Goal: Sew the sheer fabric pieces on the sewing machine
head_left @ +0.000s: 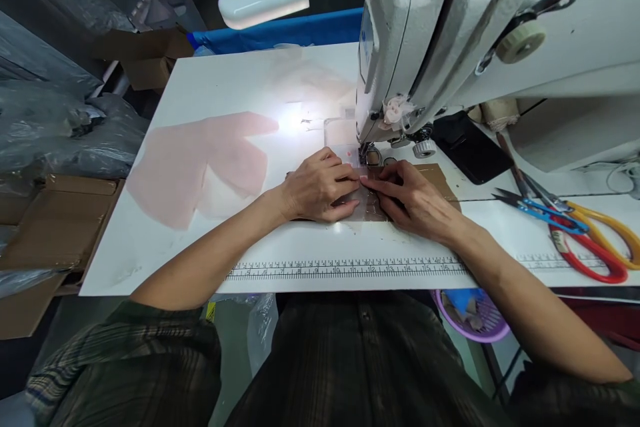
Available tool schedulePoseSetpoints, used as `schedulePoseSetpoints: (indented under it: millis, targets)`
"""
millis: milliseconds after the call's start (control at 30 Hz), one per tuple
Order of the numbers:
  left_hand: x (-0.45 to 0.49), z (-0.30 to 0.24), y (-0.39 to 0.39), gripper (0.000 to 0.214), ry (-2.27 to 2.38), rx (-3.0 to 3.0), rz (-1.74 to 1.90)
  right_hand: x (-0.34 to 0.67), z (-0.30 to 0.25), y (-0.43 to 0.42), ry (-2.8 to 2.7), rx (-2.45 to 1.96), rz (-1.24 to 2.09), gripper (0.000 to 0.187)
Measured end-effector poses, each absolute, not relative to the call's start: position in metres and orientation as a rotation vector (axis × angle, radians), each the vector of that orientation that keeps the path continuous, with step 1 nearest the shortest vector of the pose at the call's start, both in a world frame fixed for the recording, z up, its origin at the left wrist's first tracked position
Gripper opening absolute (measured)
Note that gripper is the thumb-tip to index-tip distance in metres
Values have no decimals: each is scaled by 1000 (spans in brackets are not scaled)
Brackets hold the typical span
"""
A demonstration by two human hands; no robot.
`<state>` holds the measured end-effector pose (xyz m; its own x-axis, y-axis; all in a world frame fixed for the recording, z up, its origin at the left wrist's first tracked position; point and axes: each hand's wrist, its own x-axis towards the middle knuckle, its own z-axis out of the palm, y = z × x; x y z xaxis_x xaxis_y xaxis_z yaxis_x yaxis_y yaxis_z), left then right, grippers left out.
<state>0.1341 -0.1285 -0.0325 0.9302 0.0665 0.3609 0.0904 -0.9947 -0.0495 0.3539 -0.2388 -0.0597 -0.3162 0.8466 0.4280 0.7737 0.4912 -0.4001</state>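
My left hand (325,185) lies just in front of the sewing machine's presser foot (364,152), its fingers bent and closed on a thin piece of sheer pink fabric (359,212). From the other side my right hand (413,199) meets it, thumb and forefinger pinching the fabric's edge close to the left fingertips. Part of that piece is hidden beneath both hands. Under and beside the right hand a brown taped sheet (440,181) covers the machine bed. The machine head (395,40) rises directly behind my hands.
Cut pink sheer pieces (200,153) lie flat on the white table (165,257) at left. A black phone (470,147), blue thread snips (545,213) and scissors with red and orange handles (607,270) lie right. A lamp (267,1) hangs above; a purple basket (487,333) stands below.
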Motion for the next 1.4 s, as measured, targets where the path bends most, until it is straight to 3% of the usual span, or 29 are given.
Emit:
schedulePoseSetpoints:
  millis: [233, 500, 733, 1000, 1167, 1267, 1400]
  targets:
    - [134, -35, -126, 34, -161, -3001, -551, 351, -56, -240, -2149, -1366, 170, 38]
    - [136, -34, -130, 24, -59, -3071, -640, 351, -60, -235, -2135, -1365, 138, 39]
    - [127, -25, -116, 17, -34, -3568, -543, 356, -46, -236, -1969, -1500, 352, 38]
    - [129, -27, -111, 14, -145, -3681, -507, 371, -29, -229, -2033, -1518, 587, 34]
    - [128, -33, -118, 12, -202, -3612, -841, 368, -19, -217, -2142, -1441, 655, 31]
    - [128, -40, -127, 6, -262, -3435, -1055, 364, -28, -212, -2009, -1571, 601, 29]
    - [126, -46, -133, 13, -190, -3283, -964, 364, -44, -213, -1910, -1589, 322, 29]
